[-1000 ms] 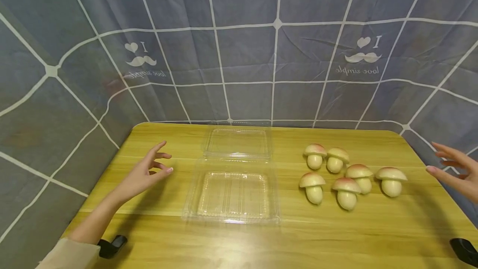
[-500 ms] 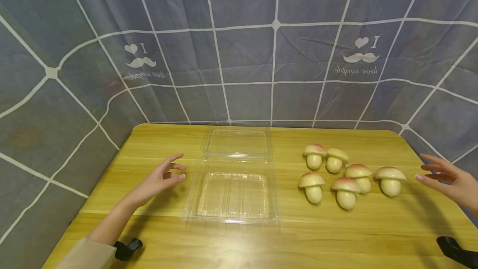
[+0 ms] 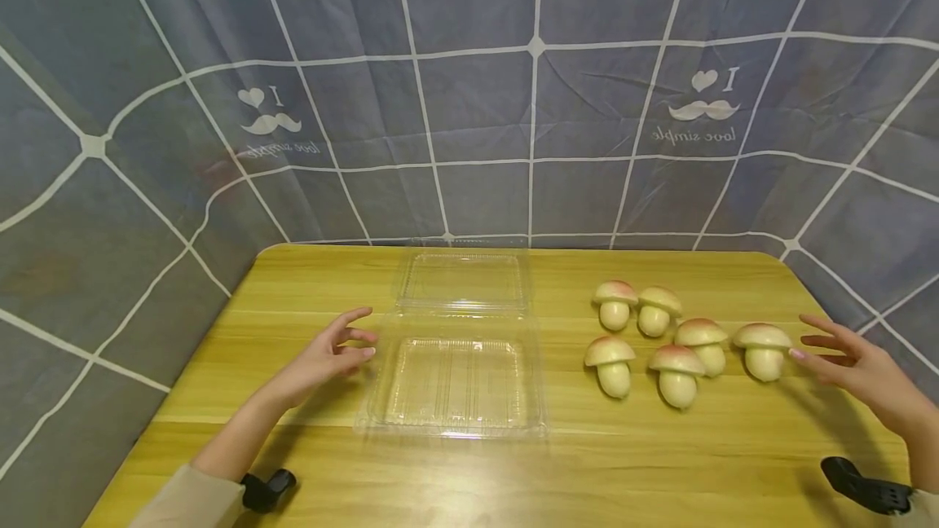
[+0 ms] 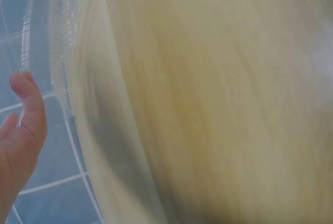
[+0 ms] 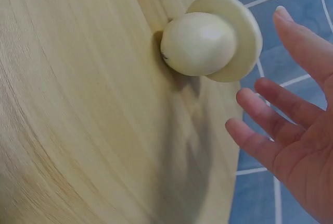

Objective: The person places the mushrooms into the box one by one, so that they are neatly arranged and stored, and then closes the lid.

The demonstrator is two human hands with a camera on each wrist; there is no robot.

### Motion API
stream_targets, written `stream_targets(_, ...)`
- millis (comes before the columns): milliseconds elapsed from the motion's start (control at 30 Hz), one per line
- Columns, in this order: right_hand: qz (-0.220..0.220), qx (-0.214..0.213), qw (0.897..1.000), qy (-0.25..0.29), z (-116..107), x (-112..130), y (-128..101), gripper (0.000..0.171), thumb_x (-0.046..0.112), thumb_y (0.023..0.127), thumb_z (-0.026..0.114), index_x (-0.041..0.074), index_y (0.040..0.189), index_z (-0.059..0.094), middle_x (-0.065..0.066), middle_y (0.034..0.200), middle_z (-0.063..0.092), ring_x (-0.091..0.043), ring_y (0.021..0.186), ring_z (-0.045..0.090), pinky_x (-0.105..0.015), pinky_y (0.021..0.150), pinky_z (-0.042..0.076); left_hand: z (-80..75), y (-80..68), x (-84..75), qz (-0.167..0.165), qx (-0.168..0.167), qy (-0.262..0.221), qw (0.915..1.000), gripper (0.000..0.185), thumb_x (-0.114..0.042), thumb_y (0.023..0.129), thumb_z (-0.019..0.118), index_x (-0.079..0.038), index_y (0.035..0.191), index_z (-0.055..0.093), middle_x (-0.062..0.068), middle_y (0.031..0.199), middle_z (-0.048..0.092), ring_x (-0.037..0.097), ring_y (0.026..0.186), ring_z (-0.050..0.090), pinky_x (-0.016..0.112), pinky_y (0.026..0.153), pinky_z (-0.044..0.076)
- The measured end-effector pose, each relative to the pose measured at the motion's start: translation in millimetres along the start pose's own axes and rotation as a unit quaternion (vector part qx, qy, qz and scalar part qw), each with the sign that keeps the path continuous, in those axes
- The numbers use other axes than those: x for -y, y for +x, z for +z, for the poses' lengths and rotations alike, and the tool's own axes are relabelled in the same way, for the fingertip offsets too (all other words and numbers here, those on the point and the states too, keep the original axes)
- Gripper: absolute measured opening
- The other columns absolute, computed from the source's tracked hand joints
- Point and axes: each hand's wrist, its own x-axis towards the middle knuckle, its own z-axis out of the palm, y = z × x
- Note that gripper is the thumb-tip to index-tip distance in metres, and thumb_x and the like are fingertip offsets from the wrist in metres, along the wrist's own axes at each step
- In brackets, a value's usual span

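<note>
My left hand (image 3: 326, 361) hovers by the left side of a clear plastic clamshell container (image 3: 455, 385), fingers loosely bent and holding nothing. The container lies open, its lid (image 3: 465, 279) folded back toward the curtain. Over on the right, my right hand (image 3: 854, 365) is beside the rightmost toy mushroom (image 3: 763, 351), fingers spread and slightly bent. In the right wrist view a gap shows between the fingers and that mushroom (image 5: 200, 44). Several more mushrooms with pinkish caps, such as the front one (image 3: 677, 377), lie grouped to its left. The left wrist view catches only part of the hand (image 4: 26, 125).
Everything lies on a wood-grain table (image 3: 469, 483) with rounded far corners. A grey-blue curtain (image 3: 477, 104) with white grid lines hangs behind it and along both sides. Black wrist straps (image 3: 866, 487) sit on both forearms.
Both hands have moved inward: the left one rightward to the container's side, the right one leftward to the rightmost mushroom. Container and mushrooms stay where they were.
</note>
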Motion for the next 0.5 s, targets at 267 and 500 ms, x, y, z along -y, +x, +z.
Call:
stream_targets(267, -0.001, -0.009, 0.997, 0.073, 5.4, -5.0, -1.2, 0.070, 0.010, 0.094, 0.056, 0.031, 0.149, 0.018, 0.030, 0.107, 0.036, 0.016, 0.085, 0.047, -0.019, 0.064, 0.051, 3.5, 3.2, 1.3, 0.013, 0.009, -0.006, 0.9999, 0.066, -0.014, 0.092, 0.058, -0.002, 0.145, 0.020, 0.030, 0.125, 0.041, 0.034, 0.103, 0.054, 0.030, 0.073, 0.049)
stream_targets(500, 0.009, -0.003, 0.996, 0.090, 11.4, -8.7, -0.5, 0.068, 0.011, 0.094, 0.056, 0.033, 0.148, 0.021, 0.028, 0.107, 0.036, 0.016, 0.085, 0.048, -0.018, 0.065, 0.051, 5.6, 5.3, 2.5, 0.013, 0.014, -0.004, 0.9998, 0.063, -0.013, 0.092, 0.058, 0.001, 0.144, 0.025, 0.030, 0.124, 0.041, 0.035, 0.102, 0.055, 0.030, 0.073, 0.049)
